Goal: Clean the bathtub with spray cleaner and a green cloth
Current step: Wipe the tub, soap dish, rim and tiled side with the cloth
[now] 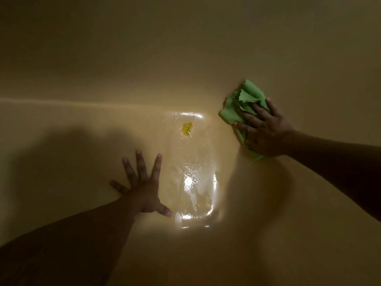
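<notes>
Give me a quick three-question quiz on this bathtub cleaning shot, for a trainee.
1. Which hand presses the green cloth against the bathtub?
2. True or false: the left hand has its fingers spread and holds nothing.
3. The yellow blob sits: A) under the cloth, B) on the wet shiny patch between the hands, C) in the left palm.

Key: 1. The right hand. 2. True. 3. B.

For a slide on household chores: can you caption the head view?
Right hand presses a green cloth on the wet bathtub; left hand spread open nearby.
</notes>
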The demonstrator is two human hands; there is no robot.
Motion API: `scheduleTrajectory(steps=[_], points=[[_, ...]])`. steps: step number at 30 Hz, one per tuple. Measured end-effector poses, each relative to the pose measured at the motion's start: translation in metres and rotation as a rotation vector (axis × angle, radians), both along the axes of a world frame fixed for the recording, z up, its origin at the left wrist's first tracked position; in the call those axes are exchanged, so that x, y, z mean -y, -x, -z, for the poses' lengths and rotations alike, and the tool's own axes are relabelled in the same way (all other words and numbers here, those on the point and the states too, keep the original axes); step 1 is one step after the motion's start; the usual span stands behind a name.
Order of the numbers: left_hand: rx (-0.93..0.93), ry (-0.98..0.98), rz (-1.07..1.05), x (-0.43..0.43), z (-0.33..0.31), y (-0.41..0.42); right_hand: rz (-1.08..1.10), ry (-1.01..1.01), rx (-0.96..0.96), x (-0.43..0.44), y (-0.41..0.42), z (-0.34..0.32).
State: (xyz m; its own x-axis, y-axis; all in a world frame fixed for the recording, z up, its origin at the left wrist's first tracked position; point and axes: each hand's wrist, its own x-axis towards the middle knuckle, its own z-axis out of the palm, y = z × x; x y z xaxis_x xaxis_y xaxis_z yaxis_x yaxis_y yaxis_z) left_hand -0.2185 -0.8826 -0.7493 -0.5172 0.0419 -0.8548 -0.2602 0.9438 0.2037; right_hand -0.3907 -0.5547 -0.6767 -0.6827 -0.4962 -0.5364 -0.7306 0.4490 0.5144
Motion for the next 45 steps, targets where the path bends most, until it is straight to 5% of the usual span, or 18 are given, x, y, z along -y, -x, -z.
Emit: scheduleTrajectory(steps=[10,19,27,32,40,45], points=[[-0.040,-0.016,-0.042,0.004,0.001,0.001,-0.089,-0.030,0.360,-0.035,-0.137,-0.013],[-0.024,-0.045,0.004,0.054,0.002,-0.032,0.194,0.121,0.176,-0.037,-0.102,-0.037],[-0.030,-0.019,0.023,0.096,0.005,-0.038,0.463,0.316,0.002,0.047,-0.039,0.061],[-0.050,-0.001,0.005,0.097,0.012,-0.029,0.700,0.655,0.125,0.147,-0.059,0.109],[-0.099,-0.037,-0.057,0.106,0.017,-0.030,0.148,0.573,0.564,0.121,-0.206,0.092],[-0.115,-0.043,-0.121,0.116,0.020,-0.048,0.132,0.401,0.484,0.035,-0.217,0.062]])
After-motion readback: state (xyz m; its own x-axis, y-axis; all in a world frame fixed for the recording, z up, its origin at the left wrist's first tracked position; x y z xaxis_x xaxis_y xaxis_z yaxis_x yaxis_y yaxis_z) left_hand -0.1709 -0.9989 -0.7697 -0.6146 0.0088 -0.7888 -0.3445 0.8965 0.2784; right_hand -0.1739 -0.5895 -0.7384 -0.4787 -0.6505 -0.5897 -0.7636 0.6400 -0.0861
